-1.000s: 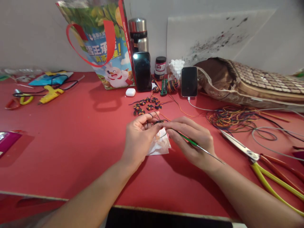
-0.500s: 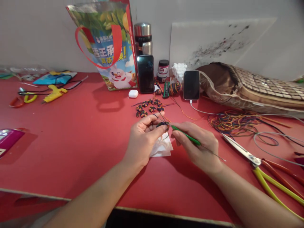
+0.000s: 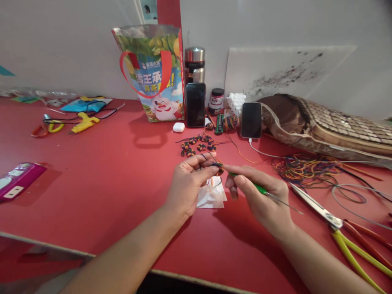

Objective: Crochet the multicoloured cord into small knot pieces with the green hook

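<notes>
Between thumb and fingers, my left hand (image 3: 190, 183) pinches a small dark multicoloured crochet piece (image 3: 218, 169), with a strand of dark yarn over the fingers. My right hand (image 3: 265, 192) is closed on a crochet hook (image 3: 261, 189) with a green grip; its thin metal shaft sticks out behind toward the lower right. The hook's front tip is hidden by the right fingers near the piece. Beneath the hands lies a crumpled white paper (image 3: 211, 198). Just beyond them, several finished-looking knotted yarn pieces (image 3: 200, 147) lie on the red table (image 3: 116, 196).
Large scissors (image 3: 333, 224) lie at the right, below a loose heap of yarn (image 3: 301, 169). Behind stand a gift bag (image 3: 159, 81), a phone (image 3: 195, 105), another phone (image 3: 251, 120) on a cable, and a sequined bag (image 3: 352, 126). A yellow glue gun (image 3: 85, 123) and a purple power strip (image 3: 23, 179) are left.
The view has shifted, so the scene sits lower and farther right. My right fingers have moved on the hook, and more of the crochet piece's orange shows in my left hand.
</notes>
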`<state>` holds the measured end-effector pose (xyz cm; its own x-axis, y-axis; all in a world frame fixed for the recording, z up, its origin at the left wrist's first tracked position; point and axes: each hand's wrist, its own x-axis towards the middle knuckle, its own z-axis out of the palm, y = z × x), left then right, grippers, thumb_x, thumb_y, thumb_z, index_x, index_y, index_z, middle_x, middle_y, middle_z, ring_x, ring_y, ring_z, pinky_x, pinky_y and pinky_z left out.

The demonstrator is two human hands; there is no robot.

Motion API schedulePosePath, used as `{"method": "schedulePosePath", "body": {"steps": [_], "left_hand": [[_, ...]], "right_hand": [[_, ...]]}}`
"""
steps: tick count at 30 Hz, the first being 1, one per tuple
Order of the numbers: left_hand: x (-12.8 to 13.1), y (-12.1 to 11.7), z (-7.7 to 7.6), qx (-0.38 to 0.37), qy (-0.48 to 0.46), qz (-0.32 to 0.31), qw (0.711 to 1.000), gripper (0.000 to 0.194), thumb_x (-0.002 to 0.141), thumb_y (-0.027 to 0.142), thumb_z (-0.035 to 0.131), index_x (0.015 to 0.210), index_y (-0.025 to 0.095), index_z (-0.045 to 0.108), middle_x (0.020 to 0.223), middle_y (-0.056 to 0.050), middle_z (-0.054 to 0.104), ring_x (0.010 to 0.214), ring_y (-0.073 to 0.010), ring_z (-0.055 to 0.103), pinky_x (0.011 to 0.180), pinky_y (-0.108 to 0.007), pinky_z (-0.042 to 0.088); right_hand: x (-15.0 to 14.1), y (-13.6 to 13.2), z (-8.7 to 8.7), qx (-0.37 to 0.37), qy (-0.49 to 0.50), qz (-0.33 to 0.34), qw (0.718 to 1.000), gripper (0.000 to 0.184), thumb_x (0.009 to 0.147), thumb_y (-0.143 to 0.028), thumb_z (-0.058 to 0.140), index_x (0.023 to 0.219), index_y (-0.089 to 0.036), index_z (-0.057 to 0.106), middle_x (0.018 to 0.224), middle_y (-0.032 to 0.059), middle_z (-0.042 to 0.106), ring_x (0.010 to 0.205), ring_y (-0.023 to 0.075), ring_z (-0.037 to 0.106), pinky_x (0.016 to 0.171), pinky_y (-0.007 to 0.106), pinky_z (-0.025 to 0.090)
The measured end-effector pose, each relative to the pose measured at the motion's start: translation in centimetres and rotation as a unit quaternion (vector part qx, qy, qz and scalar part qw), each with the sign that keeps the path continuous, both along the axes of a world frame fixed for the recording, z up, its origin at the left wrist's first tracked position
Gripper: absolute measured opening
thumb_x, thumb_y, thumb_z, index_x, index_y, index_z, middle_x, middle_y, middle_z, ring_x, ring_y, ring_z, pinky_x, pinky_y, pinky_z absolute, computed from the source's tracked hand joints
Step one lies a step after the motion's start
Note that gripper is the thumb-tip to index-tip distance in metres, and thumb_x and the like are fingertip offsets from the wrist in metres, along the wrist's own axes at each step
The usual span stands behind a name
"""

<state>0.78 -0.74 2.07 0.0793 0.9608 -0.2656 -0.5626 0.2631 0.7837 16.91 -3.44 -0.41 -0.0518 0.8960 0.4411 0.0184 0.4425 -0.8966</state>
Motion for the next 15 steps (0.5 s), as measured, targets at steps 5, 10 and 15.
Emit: {"method": "schedulePosePath", "body": {"steps": [5, 10, 15], "left_hand": [[-0.07, -0.02, 0.29, -0.017, -0.009, -0.022, 1.0, 0.031, 0.058, 0.008, 0.089, 0.088, 0.014, 0.083, 0.07, 0.001, 0.069, 0.052, -0.0041, 0.056, 0.049, -0.017, 0.038], [-0.21, 0.08, 0.24, -0.056, -0.035, -0.066, 0.996, 0.021, 0.058, 0.01, 0.089, 0.076, 0.011, 0.078, 0.061, 0.004, 0.057, 0.043, 0.0028, 0.027, 0.04, -0.016, 0.015], [0.19, -0.34, 0.34, -0.061, -0.058, -0.026, 0.996, 0.031, 0.052, 0.011, 0.094, 0.078, 0.011, 0.077, 0.064, 0.004, 0.061, 0.043, 0.0031, 0.032, 0.04, -0.013, 0.019]], "right_hand": [[0.1, 0.02, 0.15, 0.032, -0.041, 0.003, 0.999, 0.027, 0.105, -0.019, 0.061, 0.121, -0.025, 0.081, 0.081, 0.002, 0.074, 0.062, 0.0131, 0.067, 0.061, 0.027, 0.059], [0.03, 0.27, -0.07, 0.191, -0.215, -0.064, 0.955, 0.041, 0.101, -0.012, 0.064, 0.14, -0.026, 0.069, 0.105, 0.0082, 0.081, 0.085, 0.0194, 0.079, 0.075, 0.03, 0.065], [-0.15, 0.7, -0.62, 0.313, -0.347, -0.136, 0.874, 0.05, 0.102, -0.014, 0.064, 0.152, -0.021, 0.059, 0.094, 0.0101, 0.082, 0.075, 0.0231, 0.078, 0.065, 0.032, 0.063]]}}
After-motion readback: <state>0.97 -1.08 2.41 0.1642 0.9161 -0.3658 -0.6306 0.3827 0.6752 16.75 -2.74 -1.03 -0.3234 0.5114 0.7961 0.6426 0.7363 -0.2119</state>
